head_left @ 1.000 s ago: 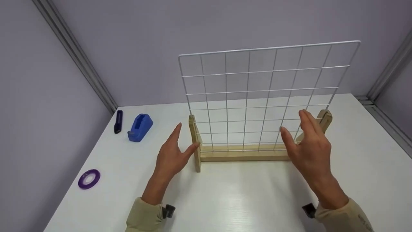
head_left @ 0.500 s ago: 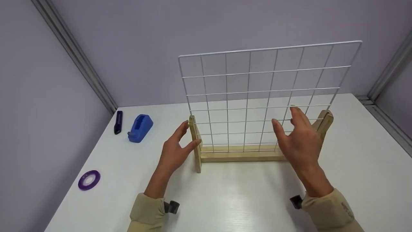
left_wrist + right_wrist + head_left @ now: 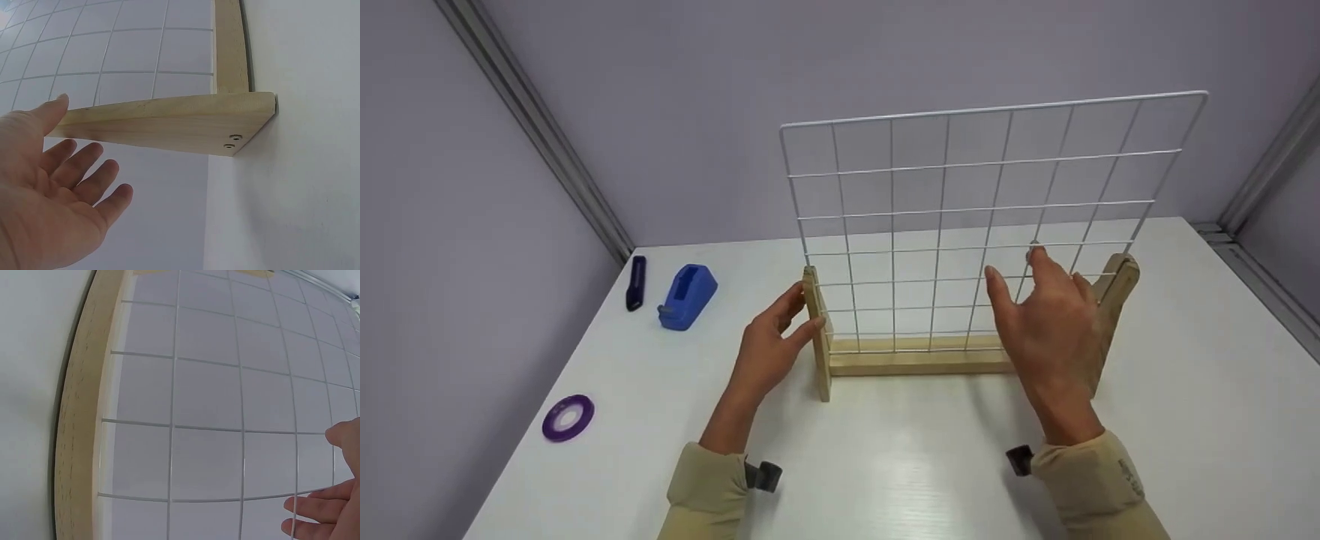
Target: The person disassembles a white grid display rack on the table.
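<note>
“While 2 hands flank the grid (image 3: 940, 211), how should they handle it?”

“Evenly, I'd say. It stands on the table (image 3: 915, 450), in from the left and right edges, between the left post (image 3: 822, 371) and the right post (image 3: 1116, 300), with the wooden bar (image 3: 915, 365) low between them. I'd hold the posts at matching heights; the wires look thin, and an uneven push could swing the stand round.”

“Does either hand have it yet?”

“I see no firm hold. The left hand (image 3: 769, 349) is about half open, loosely curved around the left post's upper part: thumb at its inner side, fingers outside. Its wrist view shows space below the fingers; whether the thumb presses, I can't tell.”

“And the right hand (image 3: 1050, 322)?”

“Wide open, thumb spread from the fingers, at the grid's right part, inward of the post top. I can't tell if a fingertip touches wire. It would likely need to shift toward the table's right edge to mirror the left.”

“Forearms?”

“Both reach forward toward the back edge, converging slightly.”
</note>
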`<state>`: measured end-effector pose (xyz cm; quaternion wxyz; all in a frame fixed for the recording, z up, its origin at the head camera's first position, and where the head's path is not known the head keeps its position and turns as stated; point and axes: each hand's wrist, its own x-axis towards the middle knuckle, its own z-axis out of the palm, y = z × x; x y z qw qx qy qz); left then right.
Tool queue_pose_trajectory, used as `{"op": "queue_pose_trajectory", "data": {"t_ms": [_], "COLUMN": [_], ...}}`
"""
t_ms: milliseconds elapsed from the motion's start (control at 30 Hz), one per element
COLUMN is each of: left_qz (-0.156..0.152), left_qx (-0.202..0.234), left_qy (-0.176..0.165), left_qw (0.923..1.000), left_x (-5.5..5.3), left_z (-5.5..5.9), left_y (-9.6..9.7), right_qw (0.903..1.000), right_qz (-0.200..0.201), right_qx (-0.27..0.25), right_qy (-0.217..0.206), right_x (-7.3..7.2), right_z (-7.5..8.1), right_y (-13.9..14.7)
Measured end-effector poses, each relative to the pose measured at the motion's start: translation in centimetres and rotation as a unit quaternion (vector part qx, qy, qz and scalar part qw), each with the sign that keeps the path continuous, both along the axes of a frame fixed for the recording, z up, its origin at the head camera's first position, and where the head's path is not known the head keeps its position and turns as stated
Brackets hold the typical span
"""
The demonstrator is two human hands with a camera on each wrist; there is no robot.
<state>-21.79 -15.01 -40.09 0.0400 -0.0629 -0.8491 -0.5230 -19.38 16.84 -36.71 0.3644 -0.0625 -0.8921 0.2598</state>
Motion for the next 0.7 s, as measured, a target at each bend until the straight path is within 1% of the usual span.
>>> {"op": "queue_pose_trajectory", "data": {"t_ms": [100, 233, 367, 467, 700], "left_qz": [-0.005, -0.013, -0.016, -0.018, -0.029], "left_qx": [0.015, 0.042, 0.062, 0.068, 0.077], "left_qy": [-0.010, -0.028, -0.038, -0.038, -0.030], "left_qw": [0.9998, 0.9986, 0.9972, 0.9968, 0.9962], "left_x": [-0.2, -0.5, -0.7, -0.7, -0.9], "left_z": [-0.2, -0.3, -0.2, -0.3, -0.7], "left_y": [0.0, -0.1, -0.2, -0.2, -0.1], "right_qw": [0.9997, 0.9975, 0.9943, 0.9914, 0.9874], "right_qz": [-0.015, -0.036, -0.028, -0.017, -0.029], "right_qx": [-0.002, -0.033, -0.080, -0.108, -0.127], "right_qy": [0.019, 0.052, 0.064, 0.071, 0.089], "right_x": [-0.7, -1.6, -2.2, -2.4, -3.0], "right_z": [-0.4, -0.8, -1.1, -1.2, -1.8], "right_y": [-0.2, -0.8, -1.8, -2.4, -2.5]}}
